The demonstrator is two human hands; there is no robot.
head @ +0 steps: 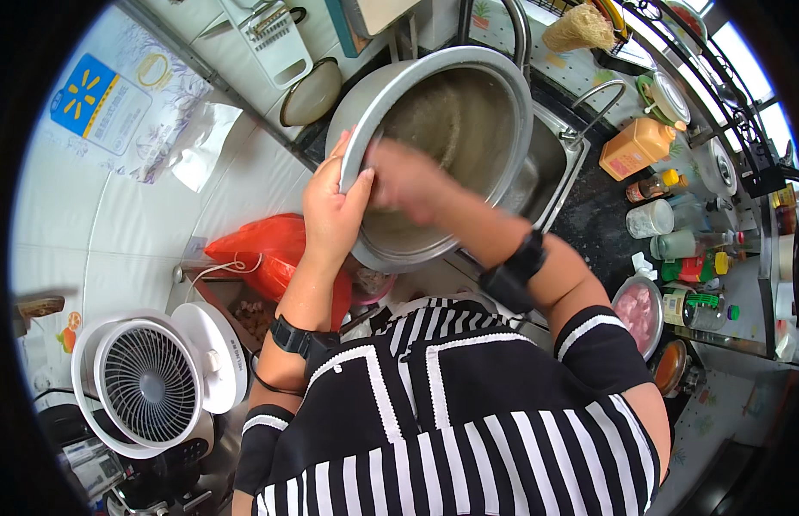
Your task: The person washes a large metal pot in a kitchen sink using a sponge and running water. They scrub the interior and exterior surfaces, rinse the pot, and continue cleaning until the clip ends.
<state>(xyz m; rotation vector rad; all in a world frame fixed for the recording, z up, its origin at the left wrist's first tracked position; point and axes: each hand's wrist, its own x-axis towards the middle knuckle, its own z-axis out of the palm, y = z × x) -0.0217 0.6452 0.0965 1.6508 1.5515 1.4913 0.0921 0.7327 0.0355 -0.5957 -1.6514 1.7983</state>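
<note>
A large grey metal pot (364, 87) is tipped on its side at the sink (554, 171), its wide mouth facing me. My left hand (335, 203) grips the left part of its rim, thumb on the inner side and fingers around the outside. Inside the mouth, my right hand (406, 180) is against or close to the left inner wall, blurred by motion. Whether it holds a scrubber or anything else I cannot tell. The inner wall looks wet, with a pale streak across it.
A curved faucet (599, 97) rises right of the pot. Several bottles and an orange jug (638, 151) line the black counter (586, 226), near a bowl of raw meat (639, 313). At left are a red plastic bag (264, 251) and a white fan (151, 384). A loofah (577, 29) lies at the back.
</note>
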